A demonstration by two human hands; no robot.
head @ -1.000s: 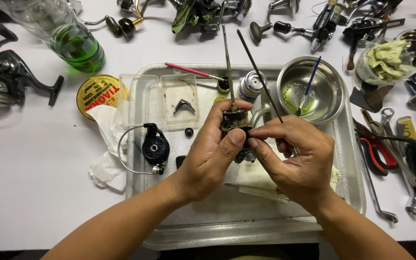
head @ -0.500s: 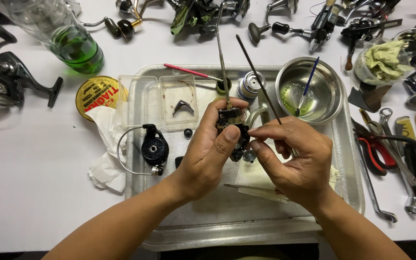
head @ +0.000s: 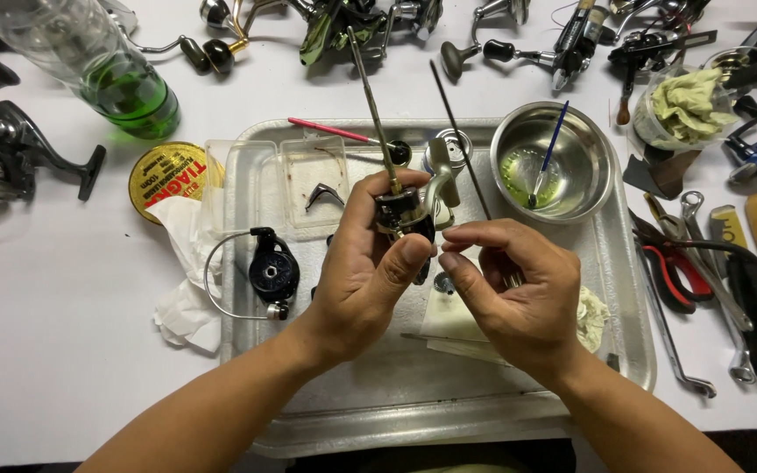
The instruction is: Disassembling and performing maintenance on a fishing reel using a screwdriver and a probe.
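Note:
My left hand point(head: 365, 271) grips a small dark fishing reel body point(head: 406, 215) over the metal tray point(head: 633, 350). A long metal shaft point(head: 371, 105) sticks up and away from the body, and a silver arm curves off its right side. My right hand point(head: 514, 293) is just right of it, thumb and forefinger pinched together next to the body. A thin dark rod point(head: 457, 131) slants up from those fingertips, seemingly held by them. Both hands hover above a white cloth on the tray.
On the tray lie a black rotor with wire bail point(head: 269, 271), a clear plastic box point(head: 308, 180), a pink pen point(head: 330, 131) and a steel bowl point(head: 562, 171) with green liquid and a blue brush. Reels, a green bottle point(head: 124, 88), a yellow tin point(head: 164, 180) and wrenches point(head: 703, 289) surround it.
My right hand has drawn slightly back from the reel body and its fingers now pinch beside it. The lower end of the thin rod shifted left. My left hand keeps its hold.

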